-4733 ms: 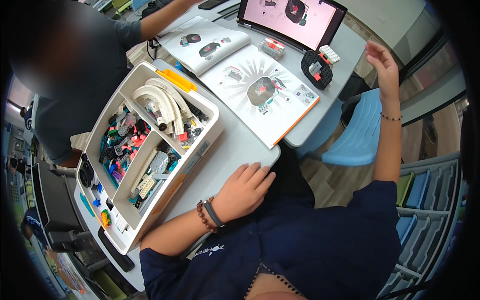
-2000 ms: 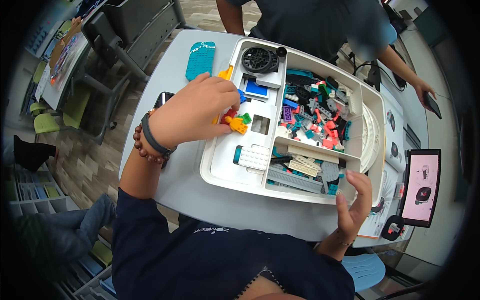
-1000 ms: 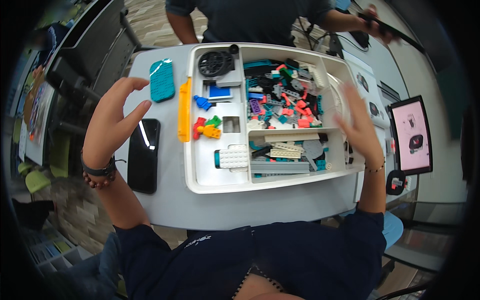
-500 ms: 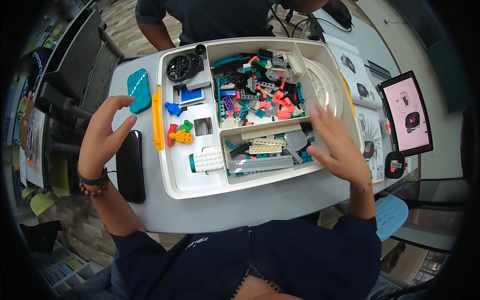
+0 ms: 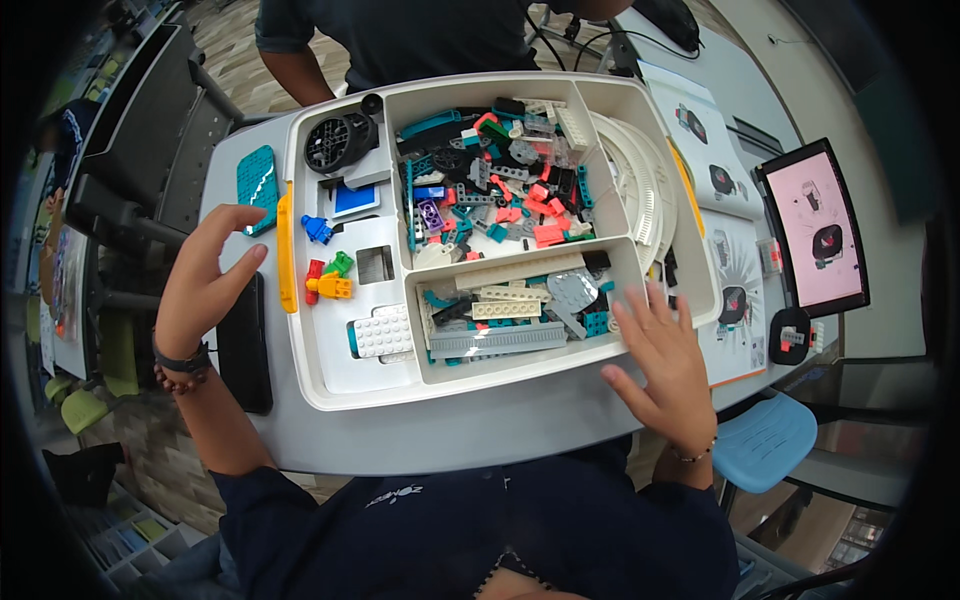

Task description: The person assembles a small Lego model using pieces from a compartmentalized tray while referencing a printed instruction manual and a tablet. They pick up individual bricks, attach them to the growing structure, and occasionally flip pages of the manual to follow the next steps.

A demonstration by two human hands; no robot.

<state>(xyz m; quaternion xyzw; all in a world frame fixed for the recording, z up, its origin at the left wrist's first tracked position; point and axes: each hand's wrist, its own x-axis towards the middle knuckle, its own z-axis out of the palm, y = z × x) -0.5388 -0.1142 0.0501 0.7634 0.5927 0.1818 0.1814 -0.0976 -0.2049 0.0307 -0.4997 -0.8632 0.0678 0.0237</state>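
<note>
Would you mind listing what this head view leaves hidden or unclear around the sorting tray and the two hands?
- Black phone: one edge hidden under the left hand.
- Tray corner: covered by the right hand.
- Small bricks: piled, too small to separate.
- Tablet: drawing too small.
- Person opposite: cut off by the top edge.

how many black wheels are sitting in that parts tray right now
2 that I can see: a large spoked black wheel in the tray's far-left corner compartment, and a smaller one tucked against its right side. Others may be buried among the loose bricks.

Bright, even indoor light, soft shadows; fisheye bends and darkens the rim.
</note>
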